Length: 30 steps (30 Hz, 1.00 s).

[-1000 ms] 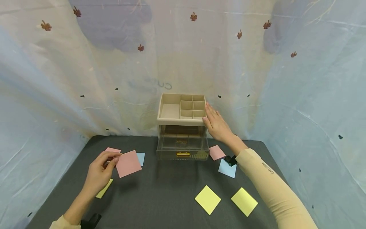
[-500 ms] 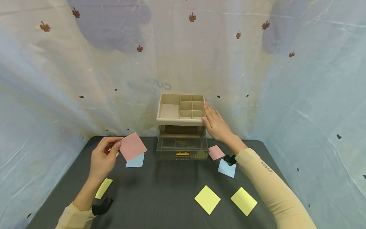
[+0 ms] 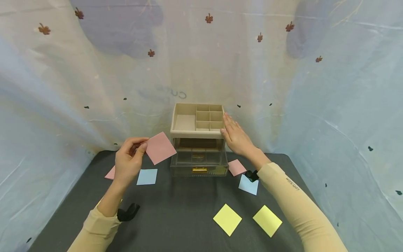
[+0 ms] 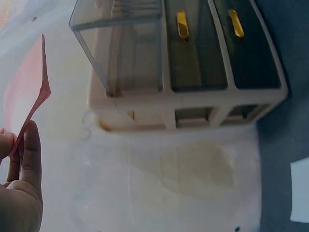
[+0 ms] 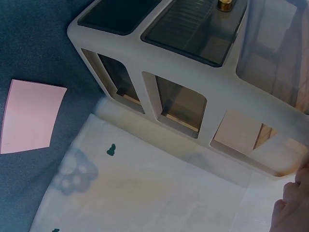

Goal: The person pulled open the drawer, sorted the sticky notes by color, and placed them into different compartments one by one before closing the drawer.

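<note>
Left hand [image 3: 129, 161] had come up and rightward over the last second, bringing the pink note [image 3: 160, 148] from low on the left to just beside the beige organizer [image 3: 195, 134], while the right hand [image 3: 238, 140] had stayed put. Grip-wise, the left thumb and fingers pinched the note by one corner, the rest of it sticking out free. The right hand held nothing, fingers straight, laid along the organizer's right side; its wrist cam only caught the edge of it, so I couldn't tell how hard it pressed.

IMO the smart way was keeping that corner pinch light, levelling the note and leaving the right hand there as a brace.

Edge to watch: the left wall of the pulled-out clear drawer [image 3: 182, 170]. From the head view the note's far corner overlapped it, but the left wrist cam showed a gap. Plenty of room above the drawer's front half, less at the back, where the organizer's top tray overhung. Below, the blue note [image 3: 147, 176] lay flat, well out of the way.
</note>
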Each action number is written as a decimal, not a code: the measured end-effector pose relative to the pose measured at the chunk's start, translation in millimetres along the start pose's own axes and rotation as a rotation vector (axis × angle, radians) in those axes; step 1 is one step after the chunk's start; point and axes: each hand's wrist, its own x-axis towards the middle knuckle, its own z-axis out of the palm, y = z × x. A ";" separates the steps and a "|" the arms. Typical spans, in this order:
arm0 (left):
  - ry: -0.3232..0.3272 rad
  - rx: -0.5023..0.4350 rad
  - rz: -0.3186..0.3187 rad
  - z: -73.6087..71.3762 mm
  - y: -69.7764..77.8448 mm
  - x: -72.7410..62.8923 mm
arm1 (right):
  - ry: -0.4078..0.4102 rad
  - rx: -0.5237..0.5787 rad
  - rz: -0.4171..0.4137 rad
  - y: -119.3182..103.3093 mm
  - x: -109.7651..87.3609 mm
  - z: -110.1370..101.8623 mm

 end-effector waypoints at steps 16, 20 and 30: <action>-0.141 -0.084 0.029 46.0 3.8 21.8 | -0.001 0.005 0.014 -2.5 -0.6 0.1; -0.169 -0.016 0.031 57.4 3.7 25.7 | -0.007 0.005 0.018 -2.8 -0.5 -0.2; -0.290 0.053 0.012 84.5 7.2 29.7 | 0.001 0.001 0.013 -1.8 0.5 0.8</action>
